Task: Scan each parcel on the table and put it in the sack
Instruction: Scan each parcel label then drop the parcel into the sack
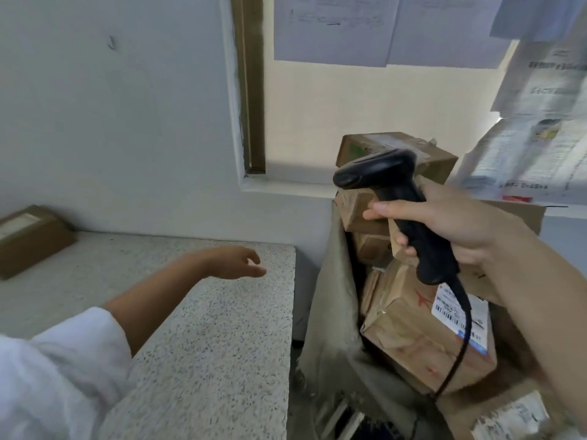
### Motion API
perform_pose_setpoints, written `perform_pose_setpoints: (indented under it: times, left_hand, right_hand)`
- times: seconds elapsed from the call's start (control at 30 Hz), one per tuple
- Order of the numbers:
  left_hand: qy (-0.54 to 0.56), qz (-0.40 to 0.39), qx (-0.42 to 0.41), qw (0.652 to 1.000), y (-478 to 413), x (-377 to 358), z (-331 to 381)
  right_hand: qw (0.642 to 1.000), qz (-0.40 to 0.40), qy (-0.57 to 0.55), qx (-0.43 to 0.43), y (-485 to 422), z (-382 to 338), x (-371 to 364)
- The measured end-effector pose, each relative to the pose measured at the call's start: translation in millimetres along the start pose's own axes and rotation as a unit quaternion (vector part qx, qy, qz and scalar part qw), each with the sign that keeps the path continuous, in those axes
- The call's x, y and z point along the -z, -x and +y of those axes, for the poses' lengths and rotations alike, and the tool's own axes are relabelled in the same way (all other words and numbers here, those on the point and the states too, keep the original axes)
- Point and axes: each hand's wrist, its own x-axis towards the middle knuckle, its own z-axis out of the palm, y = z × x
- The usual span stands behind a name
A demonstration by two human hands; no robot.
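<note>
**One box on the worktop, scanner held up by the sack**

On my screen the pale wall fills the back, with papers stuck on the window at the top right. Below it I see the speckled stone worktop. Just beside its right edge stands the grey cloth sack, open at the top. It is piled high with boxes. The near one has a white label with black bars on it.

One brown box sits on the worktop at the far left, up against the wall and well apart from the sack.

The right hand is up over the sack. Its fingers are wrapped round the handle of a black scanner, whose front points left. A black cord hangs down from the handle in front of the boxes.

The left hand reaches out from a white sleeve over the worktop, near its right edge. Its fingers are loose and hold nothing. I cannot tell if it touches the stone.
</note>
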Motion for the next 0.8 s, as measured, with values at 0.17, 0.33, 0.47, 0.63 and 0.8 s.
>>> perform_pose_setpoints:
  times: [0.17, 0.33, 0.47, 0.63, 0.8]
  left_hand:
    - [-0.024, 0.048, -0.007, 0.999, 49.3, -9.7, -44.4]
    - [-0.003, 0.095, 0.019, 0.995, 127.9, -15.2, -107.4]
    - [0.027, 0.126, 0.053, 0.99, 206.5, -19.3, -170.3]
    - [0.05, 0.162, 0.113, 0.979, 304.0, -26.9, -254.1]
    - [0.087, 0.167, 0.191, 0.963, 384.8, -44.4, -329.1]
  right_hand:
    - [1.0, -0.026, -0.002, 0.017, 15.3, -9.6, -51.7]
    - [0.998, -0.061, -0.011, 0.011, 26.8, -18.4, -138.0]
    - [0.993, -0.115, -0.018, 0.008, 36.1, -22.9, -228.9]
    - [0.985, -0.168, -0.007, 0.023, 45.9, -29.5, -346.2]
    - [0.977, -0.21, -0.009, 0.025, 51.4, -35.8, -441.2]
